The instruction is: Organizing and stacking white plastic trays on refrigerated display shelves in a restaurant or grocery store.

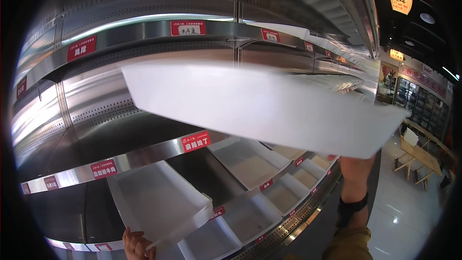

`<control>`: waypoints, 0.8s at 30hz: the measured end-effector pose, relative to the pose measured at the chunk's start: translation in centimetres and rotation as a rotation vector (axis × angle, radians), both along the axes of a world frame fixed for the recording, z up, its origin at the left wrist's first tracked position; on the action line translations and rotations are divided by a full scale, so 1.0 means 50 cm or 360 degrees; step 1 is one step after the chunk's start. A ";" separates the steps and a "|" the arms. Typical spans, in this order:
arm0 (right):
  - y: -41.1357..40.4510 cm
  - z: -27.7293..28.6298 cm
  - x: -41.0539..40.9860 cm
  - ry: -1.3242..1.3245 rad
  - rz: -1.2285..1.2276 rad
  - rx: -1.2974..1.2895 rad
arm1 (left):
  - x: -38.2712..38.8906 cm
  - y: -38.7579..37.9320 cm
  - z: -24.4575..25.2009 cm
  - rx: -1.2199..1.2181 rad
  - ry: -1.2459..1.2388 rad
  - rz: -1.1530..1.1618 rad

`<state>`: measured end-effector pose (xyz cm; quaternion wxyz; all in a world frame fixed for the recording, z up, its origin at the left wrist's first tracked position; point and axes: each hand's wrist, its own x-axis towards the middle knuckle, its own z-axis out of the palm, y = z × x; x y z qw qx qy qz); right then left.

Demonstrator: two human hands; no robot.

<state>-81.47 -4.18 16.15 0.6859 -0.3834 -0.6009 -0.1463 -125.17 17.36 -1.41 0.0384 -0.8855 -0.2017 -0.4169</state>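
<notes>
A long white plastic tray [252,104] is held up at a tilt in front of the open refrigerated display case. My right hand [335,157] is shut on its near right end, with most of the fingers hidden behind the tray. A dark band circles that wrist. At the lower left, my left hand [135,243] grips the front corner of a white tray [158,202], which appears to be stacked on others. This stack rests at a slant on the case's lower level.
Shallow white bins [249,220] line the bottom front of the case, beside a slotted grille [285,231]. Another white tray [249,162] lies further right. Metal shelf rails [144,36] carry red labels with writing. A wooden table [420,155] stands on the tiled floor at right.
</notes>
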 end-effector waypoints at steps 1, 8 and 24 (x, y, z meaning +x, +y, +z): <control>0.032 0.002 0.013 -0.0133 -0.0086 -0.0007 | -0.001 -0.002 -0.004 -0.0029 -0.0004 0.0001; 0.310 0.014 0.136 -0.1028 -0.0910 -0.0447 | 0.018 -0.024 0.015 -0.0232 -0.0082 0.0136; 0.385 -0.095 0.066 -0.0627 -0.1002 -0.0501 | 0.070 -0.048 0.150 -0.0148 -0.0130 0.0298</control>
